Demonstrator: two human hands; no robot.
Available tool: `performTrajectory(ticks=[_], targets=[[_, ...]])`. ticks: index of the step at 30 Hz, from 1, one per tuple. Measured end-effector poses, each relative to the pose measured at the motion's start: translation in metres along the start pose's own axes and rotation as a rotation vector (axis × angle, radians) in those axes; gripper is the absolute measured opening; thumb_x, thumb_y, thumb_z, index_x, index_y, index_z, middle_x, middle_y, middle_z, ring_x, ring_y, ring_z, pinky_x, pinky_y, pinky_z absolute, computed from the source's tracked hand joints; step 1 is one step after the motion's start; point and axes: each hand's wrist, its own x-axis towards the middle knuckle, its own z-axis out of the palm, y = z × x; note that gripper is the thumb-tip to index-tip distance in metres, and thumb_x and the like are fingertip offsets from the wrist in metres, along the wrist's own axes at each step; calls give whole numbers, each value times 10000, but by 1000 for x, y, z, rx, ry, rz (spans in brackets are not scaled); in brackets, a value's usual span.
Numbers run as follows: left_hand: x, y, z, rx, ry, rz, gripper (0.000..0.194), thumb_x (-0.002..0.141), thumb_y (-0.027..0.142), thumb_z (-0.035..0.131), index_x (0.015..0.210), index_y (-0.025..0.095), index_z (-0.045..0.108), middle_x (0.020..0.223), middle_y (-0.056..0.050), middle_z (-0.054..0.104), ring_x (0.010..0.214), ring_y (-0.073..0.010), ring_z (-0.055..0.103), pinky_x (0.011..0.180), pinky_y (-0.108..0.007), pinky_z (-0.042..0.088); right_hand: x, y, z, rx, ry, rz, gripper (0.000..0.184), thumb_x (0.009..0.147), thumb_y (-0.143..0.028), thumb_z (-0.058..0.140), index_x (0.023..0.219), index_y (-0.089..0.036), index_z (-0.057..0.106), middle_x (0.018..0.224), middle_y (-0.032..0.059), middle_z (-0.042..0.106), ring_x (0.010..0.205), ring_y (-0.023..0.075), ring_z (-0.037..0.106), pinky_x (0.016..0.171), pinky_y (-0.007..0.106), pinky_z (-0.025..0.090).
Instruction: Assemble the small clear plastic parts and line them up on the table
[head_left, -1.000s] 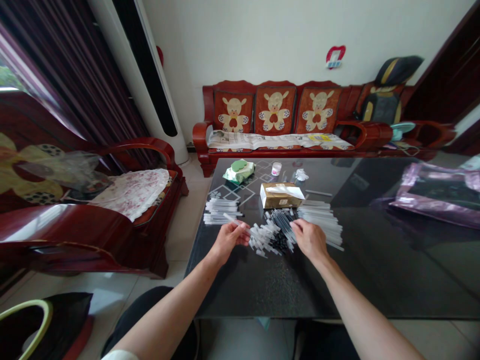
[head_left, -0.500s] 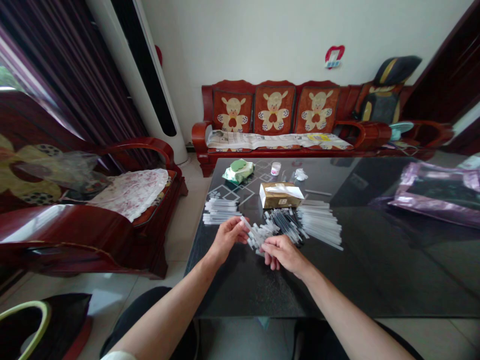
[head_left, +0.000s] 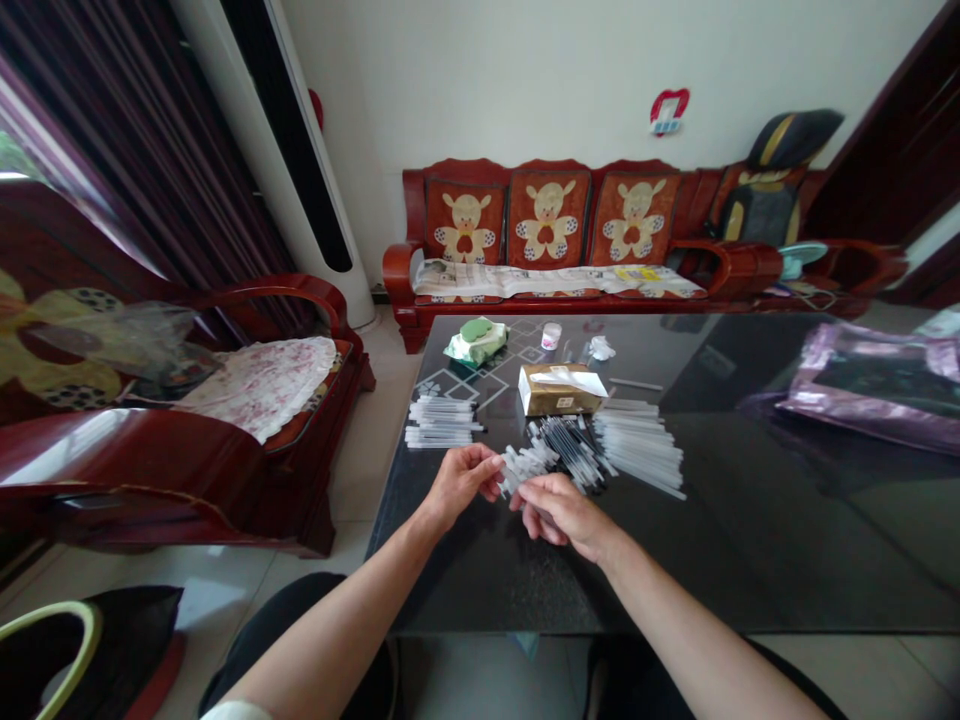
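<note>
Both hands meet above the near part of a dark glass table (head_left: 675,560). My left hand (head_left: 459,482) is closed, pinching a thin clear plastic tube (head_left: 504,474) at its fingertips. My right hand (head_left: 559,510) is closed too, its fingers pinched at the tube's other end; whether it holds a small part is hidden. Just beyond the hands lie a heap of short clear plastic caps (head_left: 529,462), a bundle of dark thin refills (head_left: 570,445) and a spread of clear tubes (head_left: 641,445). A neat stack of assembled clear tubes (head_left: 439,422) lies to the left.
A brown cardboard box (head_left: 561,390) stands behind the piles. Farther back are a green wipes pack (head_left: 477,342), a small white cup (head_left: 552,336) and crumpled paper (head_left: 601,348). A pink plastic bag (head_left: 877,385) lies at the right. Red wooden sofas stand behind and to the left.
My right hand has come back from the dark refills toward my left hand, and both hands have drawn nearer to me. The left hand's tube has swung from pointing left to pointing right.
</note>
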Motion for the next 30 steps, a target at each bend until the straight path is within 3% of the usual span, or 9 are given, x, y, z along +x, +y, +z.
performTrajectory(ticks=[3, 7, 10, 15, 18, 20, 22, 26, 30], targets=[[0, -2, 0, 43, 54, -13, 377, 740, 487, 687, 678, 132, 579, 555, -12, 606, 422, -94, 533, 404, -199, 441, 2, 0, 0, -89, 55, -47, 410, 867, -524, 491, 799, -141, 621, 444, -34, 528, 309, 47, 290, 341, 189, 170], [0, -6, 3, 126, 122, -23, 361, 770, 485, 636, 676, 149, 542, 524, 11, 576, 387, -83, 500, 359, -179, 392, 3, -3, 2, -396, 177, -249, 391, 912, -428, 446, 655, -170, 587, 438, -28, 482, 415, 96, 416, 464, 228, 321], [0, -9, 5, 185, 156, -23, 347, 795, 480, 592, 683, 160, 523, 514, 24, 565, 370, -73, 478, 339, -164, 360, 3, -4, 6, -698, 306, -367, 390, 929, -352, 421, 589, -189, 521, 492, -11, 507, 489, 123, 477, 520, 247, 333], [-1, -13, 8, 201, 216, -20, 354, 803, 483, 566, 657, 166, 502, 489, 41, 526, 339, -58, 430, 321, -156, 316, -2, -4, 16, -1173, 465, -434, 309, 955, -279, 387, 731, -196, 583, 633, 28, 638, 564, 147, 561, 549, 264, 303], [0, -17, 8, 177, 267, -33, 395, 807, 505, 552, 613, 168, 486, 452, 49, 481, 309, -50, 382, 307, -159, 277, -2, -5, 20, -1307, 503, -452, 285, 958, -269, 375, 825, -181, 610, 730, 69, 685, 584, 155, 585, 540, 272, 292], [1, -17, 6, 154, 254, -46, 415, 804, 519, 560, 604, 163, 490, 454, 44, 481, 312, -50, 381, 312, -162, 278, 0, -5, 19, -1241, 512, -445, 292, 954, -276, 379, 802, -182, 610, 708, 65, 675, 573, 150, 572, 535, 269, 292], [1, -13, 3, 129, 175, -35, 407, 796, 523, 589, 654, 143, 548, 509, 18, 534, 368, -66, 449, 349, -167, 335, 2, -5, 16, -1024, 455, -426, 323, 943, -300, 398, 711, -184, 589, 617, 37, 624, 544, 136, 538, 527, 257, 301], [-3, 3, -2, 32, -53, 72, 419, 819, 489, 612, 1036, 133, 657, 878, -80, 671, 707, -146, 627, 586, -227, 502, 2, -4, 8, -321, 176, -236, 388, 914, -442, 439, 689, -160, 582, 442, -40, 446, 381, 77, 363, 410, 213, 245], [-8, 11, 0, -58, -203, 122, 399, 851, 471, 594, 996, 114, 693, 896, -101, 674, 805, -177, 626, 768, -290, 495, -3, -5, 5, 155, -48, -13, 382, 868, -503, 522, 778, -140, 601, 413, -81, 394, 306, 36, 197, 316, 188, 106]])
